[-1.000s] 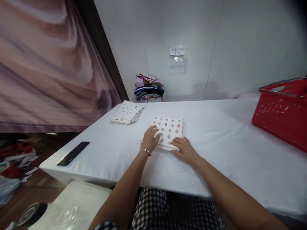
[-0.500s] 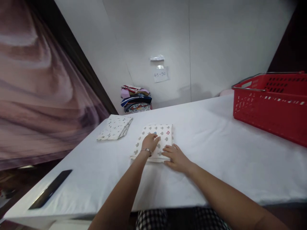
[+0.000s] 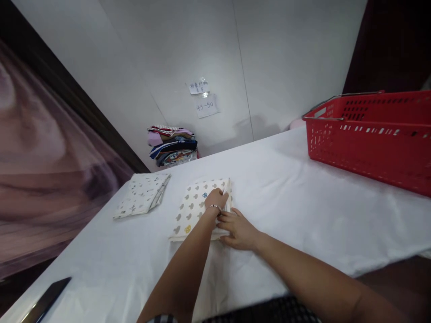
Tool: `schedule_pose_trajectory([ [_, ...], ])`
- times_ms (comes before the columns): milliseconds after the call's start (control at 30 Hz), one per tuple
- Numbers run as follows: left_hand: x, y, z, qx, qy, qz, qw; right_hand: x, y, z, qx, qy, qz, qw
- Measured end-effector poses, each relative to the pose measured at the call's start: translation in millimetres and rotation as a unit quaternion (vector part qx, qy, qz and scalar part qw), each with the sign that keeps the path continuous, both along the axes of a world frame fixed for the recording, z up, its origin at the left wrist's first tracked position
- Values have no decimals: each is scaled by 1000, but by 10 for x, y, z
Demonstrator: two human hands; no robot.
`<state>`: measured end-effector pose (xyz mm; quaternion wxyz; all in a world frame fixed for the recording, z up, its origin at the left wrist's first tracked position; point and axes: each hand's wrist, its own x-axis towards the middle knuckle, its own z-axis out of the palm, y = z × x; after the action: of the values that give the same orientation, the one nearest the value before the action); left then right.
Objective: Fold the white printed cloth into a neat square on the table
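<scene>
A folded cream cloth (image 3: 193, 208) with grey mushroom-like prints and a few coloured motifs lies flat on the white-covered table. My left hand (image 3: 216, 199), a bracelet at its wrist, reaches across to the cloth's right side. Its fingers are closed on a layer there, which lifts slightly. My right hand (image 3: 237, 229) rests by the near right corner with fingers stretched out, touching the cloth just below my left wrist. A second folded white cloth (image 3: 143, 193) with small dark prints lies to the left.
A red plastic basket (image 3: 367, 141) with a metal handle stands at the right. Against the wall is a pile of folded clothes (image 3: 173, 146) under paper labels (image 3: 206, 106). A dark flat object (image 3: 47, 301) lies at the near left. A pinkish curtain (image 3: 50, 179) hangs at the left.
My left hand has moved from the middle of the cloth to its right side and grips a layer there. My right hand stays near the right edge. The view has shifted and tilted.
</scene>
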<state>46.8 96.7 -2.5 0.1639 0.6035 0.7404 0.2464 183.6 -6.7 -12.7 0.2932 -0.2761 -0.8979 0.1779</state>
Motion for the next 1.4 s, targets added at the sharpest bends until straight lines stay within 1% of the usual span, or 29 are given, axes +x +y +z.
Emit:
schedule_pose_trajectory([
  [100,-24,0,42,-15,21,-9,1000,-9,1,-15,3,22,-1,1000],
  [167,-41,5,63,-26,19,-15,999,-18,24,-40,3,57,-12,998],
  [267,-68,-5,67,-38,-1,-14,999,-25,108,-101,-13,153,-69,986],
  [367,-68,-48,53,-41,5,-8,999,-11,220,-174,-70,248,-148,955],
  [433,-49,-89,42,-41,25,-5,999,5,288,-229,-125,277,-178,936],
  [500,-26,-134,27,-23,54,-3,998,17,346,-290,-174,288,-191,922],
  [567,-5,-178,8,9,84,-4,996,25,397,-353,-213,299,-204,907],
  [633,15,-218,-14,30,112,-12,993,31,438,-405,-245,311,-217,892],
  [700,44,-254,-35,40,148,-31,988,39,459,-430,-264,318,-215,885],
  [833,137,-310,-27,65,260,-87,960,54,428,-399,-247,311,-208,894],
  [933,165,-306,57,37,299,-118,946,49,387,-369,-235,290,-201,905],
  [1000,121,-276,119,8,295,-127,947,38,373,-373,-234,273,-184,915],
  [1067,33,-237,138,12,289,-122,950,27,370,-389,-230,260,-175,921],
  [1133,-63,-202,90,18,286,-115,951,20,371,-403,-225,251,-175,925],
  [1200,-131,-178,-3,-10,278,-113,954,23,370,-405,-214,244,-183,928],
  [1300,-164,-144,-107,-64,263,-115,956,40,356,-380,-160,240,-193,938],
  [1333,-171,-126,-109,-73,259,-118,956,45,347,-368,-135,232,-185,946],
  [1400,-211,-77,-64,-95,244,-136,955,50,322,-346,-95,189,-141,967],
])
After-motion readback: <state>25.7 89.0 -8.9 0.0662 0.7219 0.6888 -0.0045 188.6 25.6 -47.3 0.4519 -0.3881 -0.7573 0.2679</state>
